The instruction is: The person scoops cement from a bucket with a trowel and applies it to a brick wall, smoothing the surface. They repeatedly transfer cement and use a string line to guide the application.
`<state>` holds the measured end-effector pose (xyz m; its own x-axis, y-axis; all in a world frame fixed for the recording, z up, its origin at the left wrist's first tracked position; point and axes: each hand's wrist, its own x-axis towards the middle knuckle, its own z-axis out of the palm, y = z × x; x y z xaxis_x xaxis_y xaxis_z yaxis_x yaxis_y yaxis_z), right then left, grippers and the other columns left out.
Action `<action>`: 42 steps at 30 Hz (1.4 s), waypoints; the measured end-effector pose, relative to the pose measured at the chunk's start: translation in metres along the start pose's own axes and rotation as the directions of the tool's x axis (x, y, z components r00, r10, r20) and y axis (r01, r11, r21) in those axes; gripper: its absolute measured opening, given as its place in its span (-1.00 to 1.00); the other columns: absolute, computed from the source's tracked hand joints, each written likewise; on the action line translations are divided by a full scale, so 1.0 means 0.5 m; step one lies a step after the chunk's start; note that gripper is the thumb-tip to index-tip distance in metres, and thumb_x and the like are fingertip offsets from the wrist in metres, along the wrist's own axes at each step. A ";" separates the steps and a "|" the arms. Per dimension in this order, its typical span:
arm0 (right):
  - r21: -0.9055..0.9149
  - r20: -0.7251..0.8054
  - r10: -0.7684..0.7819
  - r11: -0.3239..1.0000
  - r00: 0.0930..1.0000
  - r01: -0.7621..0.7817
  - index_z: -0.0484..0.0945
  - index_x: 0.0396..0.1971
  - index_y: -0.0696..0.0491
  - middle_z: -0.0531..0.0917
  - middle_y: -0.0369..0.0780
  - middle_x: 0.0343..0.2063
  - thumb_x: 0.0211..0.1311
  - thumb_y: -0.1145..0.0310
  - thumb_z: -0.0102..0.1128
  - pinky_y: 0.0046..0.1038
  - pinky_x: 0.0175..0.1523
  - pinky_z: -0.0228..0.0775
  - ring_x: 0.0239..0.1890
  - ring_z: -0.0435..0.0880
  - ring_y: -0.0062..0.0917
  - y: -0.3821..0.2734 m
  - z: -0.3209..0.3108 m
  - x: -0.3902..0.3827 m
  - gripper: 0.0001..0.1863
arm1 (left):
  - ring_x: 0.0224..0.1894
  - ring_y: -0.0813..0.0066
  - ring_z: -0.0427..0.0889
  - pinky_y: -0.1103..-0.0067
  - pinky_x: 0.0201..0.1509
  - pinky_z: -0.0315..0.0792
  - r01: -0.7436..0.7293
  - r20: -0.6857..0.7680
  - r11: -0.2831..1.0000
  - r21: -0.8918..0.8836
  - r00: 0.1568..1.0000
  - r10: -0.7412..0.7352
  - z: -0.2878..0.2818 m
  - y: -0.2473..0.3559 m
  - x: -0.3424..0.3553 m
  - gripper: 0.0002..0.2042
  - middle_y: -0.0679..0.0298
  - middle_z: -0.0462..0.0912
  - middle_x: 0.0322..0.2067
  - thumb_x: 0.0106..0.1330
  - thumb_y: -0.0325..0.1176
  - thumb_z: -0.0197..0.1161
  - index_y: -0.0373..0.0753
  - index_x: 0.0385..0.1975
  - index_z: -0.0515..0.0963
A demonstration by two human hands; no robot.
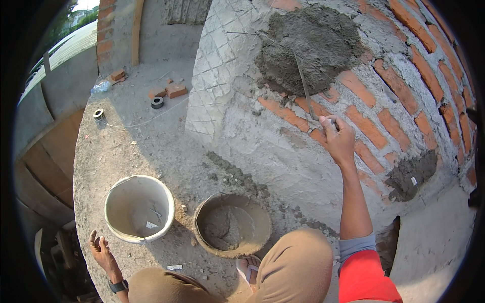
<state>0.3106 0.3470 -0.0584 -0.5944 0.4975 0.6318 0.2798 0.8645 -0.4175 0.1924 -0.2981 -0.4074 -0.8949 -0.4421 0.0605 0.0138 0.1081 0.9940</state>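
Note:
My right hand [337, 137] is closed around the handle of a trowel [304, 81]. Its thin blade shows nearly edge-on and reaches up to a thick patch of wet grey mortar [316, 45] on the brick wall [361, 126]. Whether the blade presses into the mortar I cannot tell. At the lower left my left hand [104, 256] is empty, its fingers apart and partly bent, beside a pale bucket [169, 222]. That bucket holds a few small scraps. To its right stands a shorter bucket [262, 245] with wet mortar inside.
A smaller mortar patch [411, 177] clings to the wall at right. Dropped mortar [237, 174] lies along the wall's foot. Farther off are a dark spool [157, 102], a second spool [98, 114], loose brick pieces [176, 91] and a clear plastic bag [101, 87]. The ledge drops away at left.

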 end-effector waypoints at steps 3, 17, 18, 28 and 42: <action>-0.077 -0.035 -0.011 0.997 0.999 0.008 0.71 -0.32 0.14 0.60 -0.24 -0.60 0.37 0.08 0.38 -0.39 -0.33 0.35 -0.52 0.50 -0.52 0.027 -0.046 -0.021 -0.64 | -0.29 0.71 0.34 0.69 -0.24 0.26 0.018 0.011 1.000 0.009 1.000 -0.018 0.005 -0.002 0.003 -0.65 0.50 0.47 -0.31 0.50 -0.37 0.22 -0.13 0.26 0.54; 0.154 0.109 -0.151 0.979 0.983 0.133 0.70 -0.25 0.10 0.67 -0.28 -0.53 0.35 0.16 0.42 -0.49 -0.38 0.45 -0.52 0.65 -0.58 -0.187 -0.215 -0.070 -0.72 | -0.26 0.72 0.36 0.67 -0.23 0.26 -0.008 0.054 1.000 -0.017 0.998 0.008 0.038 -0.039 0.013 -0.61 0.50 0.51 -0.25 0.51 -0.24 0.24 -0.09 0.29 0.54; 0.306 0.177 -0.167 0.946 0.970 0.107 0.70 -0.26 0.11 0.66 -0.31 -0.55 0.36 0.14 0.42 -0.52 -0.41 0.42 -0.53 0.63 -0.63 -0.207 -0.210 -0.054 -0.70 | -0.27 0.72 0.36 0.67 -0.22 0.26 -0.016 0.060 0.999 -0.035 0.998 0.018 0.041 -0.036 0.014 -0.61 0.50 0.51 -0.25 0.51 -0.24 0.25 -0.08 0.29 0.55; 0.143 0.116 0.128 0.979 0.985 -0.144 0.68 -0.30 0.16 0.60 -0.34 -0.60 0.48 0.09 0.25 -0.60 -0.52 0.34 -0.63 0.51 -0.75 -0.164 -0.099 0.029 -0.62 | -0.22 0.65 0.38 0.63 -0.05 0.36 0.039 -0.012 0.999 -0.011 0.999 -0.039 -0.024 -0.031 -0.009 -0.65 0.46 0.51 -0.23 0.53 -0.32 0.22 -0.14 0.27 0.54; 0.053 0.135 0.209 0.975 0.969 -0.218 0.69 -0.35 0.20 0.62 -0.31 -0.58 0.45 0.11 0.26 -0.51 -0.50 0.37 -0.63 0.52 -0.70 -0.146 -0.161 0.068 -0.61 | -0.27 0.67 0.36 0.65 -0.17 0.31 0.026 -0.001 0.999 -0.039 1.000 -0.026 -0.019 -0.039 -0.005 -0.66 0.48 0.50 -0.28 0.53 -0.31 0.22 -0.11 0.26 0.55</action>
<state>0.3309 0.3066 0.0460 -0.6190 0.6530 0.4364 0.3624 0.7304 -0.5790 0.1988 -0.3077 -0.4260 -0.8943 -0.4461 0.0349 0.0081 0.0620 0.9980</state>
